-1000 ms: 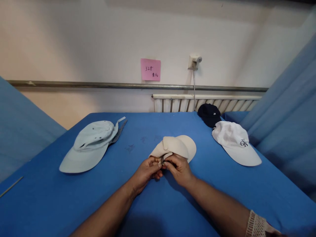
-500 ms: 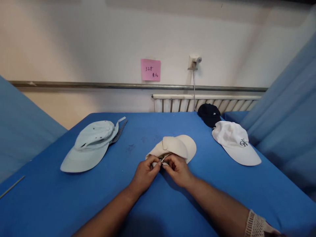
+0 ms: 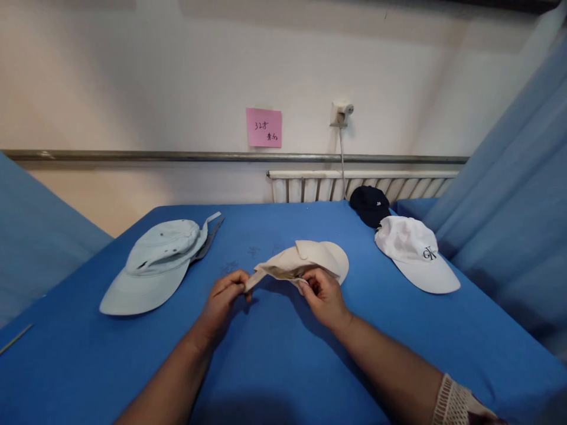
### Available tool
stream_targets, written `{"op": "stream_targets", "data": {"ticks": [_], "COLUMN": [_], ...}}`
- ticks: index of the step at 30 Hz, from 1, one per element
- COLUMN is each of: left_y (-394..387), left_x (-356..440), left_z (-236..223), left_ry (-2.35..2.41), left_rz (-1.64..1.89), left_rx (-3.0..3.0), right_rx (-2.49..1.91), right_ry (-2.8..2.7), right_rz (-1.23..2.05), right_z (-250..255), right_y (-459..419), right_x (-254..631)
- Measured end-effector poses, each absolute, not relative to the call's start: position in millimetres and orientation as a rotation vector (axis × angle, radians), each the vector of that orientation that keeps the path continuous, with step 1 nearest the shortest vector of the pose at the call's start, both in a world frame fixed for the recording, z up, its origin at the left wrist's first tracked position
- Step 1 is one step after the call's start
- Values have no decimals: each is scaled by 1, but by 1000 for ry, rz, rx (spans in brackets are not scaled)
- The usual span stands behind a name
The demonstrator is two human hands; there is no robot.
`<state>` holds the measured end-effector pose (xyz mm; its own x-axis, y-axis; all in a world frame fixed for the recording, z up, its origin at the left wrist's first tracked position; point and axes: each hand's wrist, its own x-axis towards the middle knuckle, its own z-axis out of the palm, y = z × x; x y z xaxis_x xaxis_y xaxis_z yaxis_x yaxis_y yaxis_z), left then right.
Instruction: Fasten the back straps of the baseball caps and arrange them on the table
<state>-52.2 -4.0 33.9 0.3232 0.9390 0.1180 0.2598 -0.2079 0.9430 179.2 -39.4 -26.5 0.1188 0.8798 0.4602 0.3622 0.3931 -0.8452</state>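
Note:
A beige cap lies on the blue table, just beyond my hands. My left hand is closed in a pinch on the end of the cap's back strap and holds it out to the left. At the cap's rear edge, my right hand grips the fabric with curled fingers. The strap runs taut between the two hands, a little above the tabletop.
A pale blue sun hat lies at the left. At the right lie a white cap and, behind it, a dark navy cap. Blue curtains flank the table. A radiator and a pink note are on the wall.
My hands were together at the cap's back strap. The left hand has now moved left, drawing the strap out, while the right hand stays at the cap. The view shifted slightly.

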Motion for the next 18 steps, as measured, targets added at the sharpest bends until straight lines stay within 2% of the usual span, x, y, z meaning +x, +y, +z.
{"op": "stream_targets", "data": {"ticks": [5,11,14,18], "left_y": [0,-35,-48,-48], "left_x": [-60,-24,-5,14], "left_z": [42,48,38,17], "left_ry": [1291,1348,1242,1033], "left_rz": [646,306,380,791], "left_rx": [2056,2285,2165,1739], "right_rx": [-1076,-930,-829,-639], "right_ry": [-1464,-1579,-1655,-1889], "right_rz": [563,313,259,293], "right_z": [-24,-14,-6,4], "right_y": [-43,-50,-58,-72], "right_x": [175,176,173,169]}}
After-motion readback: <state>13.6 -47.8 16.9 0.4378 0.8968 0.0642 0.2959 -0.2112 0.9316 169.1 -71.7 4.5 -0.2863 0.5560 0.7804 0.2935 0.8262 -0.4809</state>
